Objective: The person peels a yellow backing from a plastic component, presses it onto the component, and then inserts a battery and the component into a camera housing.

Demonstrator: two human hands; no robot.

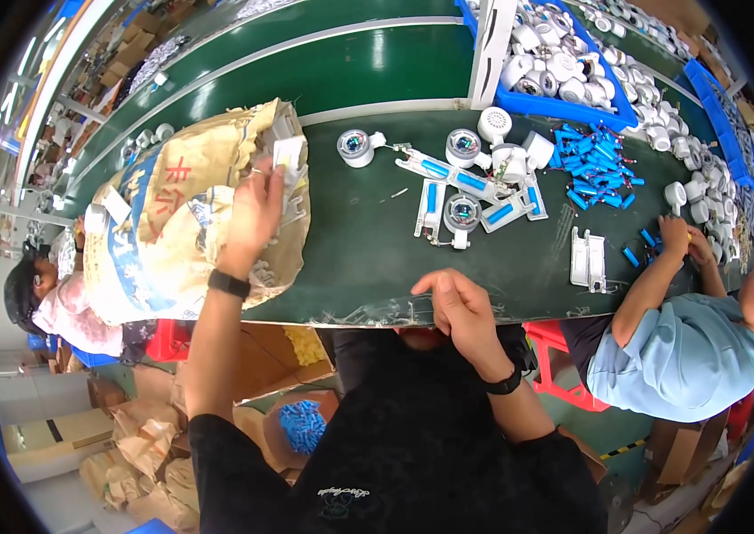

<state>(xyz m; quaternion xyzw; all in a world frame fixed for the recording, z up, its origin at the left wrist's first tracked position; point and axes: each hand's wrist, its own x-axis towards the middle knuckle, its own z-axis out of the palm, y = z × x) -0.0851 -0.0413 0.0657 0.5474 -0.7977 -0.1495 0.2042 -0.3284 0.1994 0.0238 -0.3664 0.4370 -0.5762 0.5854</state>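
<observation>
My left hand (255,209) reaches into the open mouth of a large tan paper sack (190,169) lying on the green table. Its fingers close on a white plastic shell (289,152) at the sack's mouth; the grip is partly hidden. Over the table's near edge, my right hand (464,313) holds nothing, with its index finger and thumb apart. Ahead of it lie white round-headed units, one with a clear face (462,212), and white handle shells with blue battery cells (501,214) in them. Farther left sits another round unit (356,147), with wires.
Loose blue cells (592,165) are piled at the right, near a blue bin (564,98) of white heads. Two white shells (588,260) lie near a co-worker's hands (679,240). A white post (491,53) rises behind. Below the table, a box holds blue cells (303,425).
</observation>
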